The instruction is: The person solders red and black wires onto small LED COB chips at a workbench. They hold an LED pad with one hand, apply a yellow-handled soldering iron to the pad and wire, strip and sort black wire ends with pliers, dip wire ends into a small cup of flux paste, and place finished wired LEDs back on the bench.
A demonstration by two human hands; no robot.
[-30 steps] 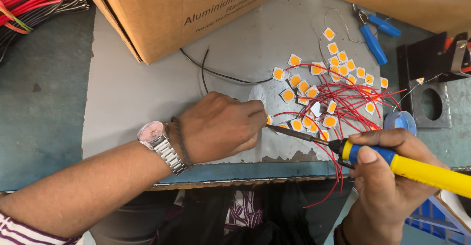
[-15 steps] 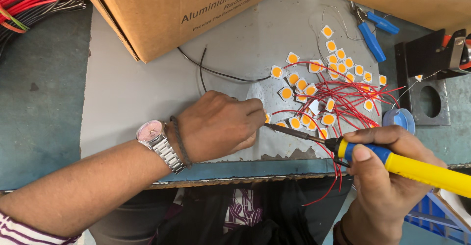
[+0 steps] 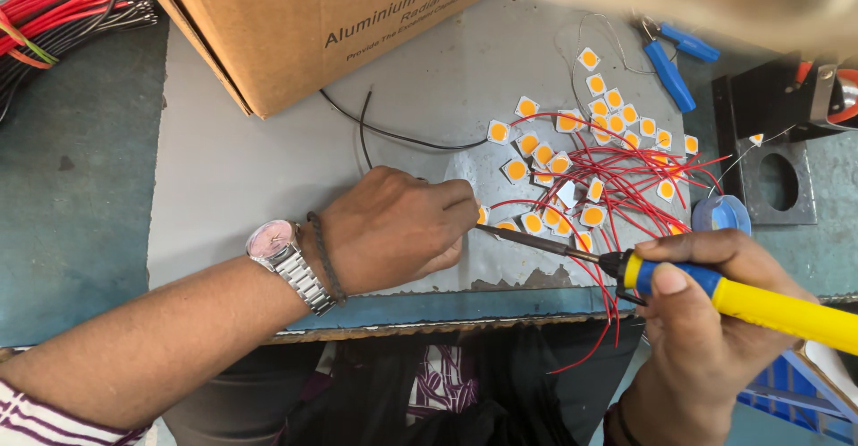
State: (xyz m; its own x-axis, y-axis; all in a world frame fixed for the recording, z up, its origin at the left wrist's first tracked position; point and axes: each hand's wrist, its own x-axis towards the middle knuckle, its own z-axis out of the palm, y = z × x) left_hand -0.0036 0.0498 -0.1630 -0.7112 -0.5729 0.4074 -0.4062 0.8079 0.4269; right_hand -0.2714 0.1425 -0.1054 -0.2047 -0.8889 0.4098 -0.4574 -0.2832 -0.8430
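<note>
My right hand [image 3: 706, 321] grips the yellow soldering iron [image 3: 715, 290] — tip at a small LED chip [image 3: 483, 215]; my left hand [image 3: 393, 227] is curled, pinning that chip to the grey sheet [image 3: 268, 160] — red wires [image 3: 626, 187] beside.

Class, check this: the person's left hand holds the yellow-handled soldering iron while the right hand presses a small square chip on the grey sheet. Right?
Not quite: the hands are swapped. In the head view the right hand holds the yellow-handled soldering iron, and the left hand presses down at the small square chips on the grey sheet.

Glossy yellow plastic on the soldering iron handle [image 3: 778, 307]; matt brown cardboard on the box [image 3: 295, 26]; dull, scuffed grey metal sheet [image 3: 268, 142].
</note>
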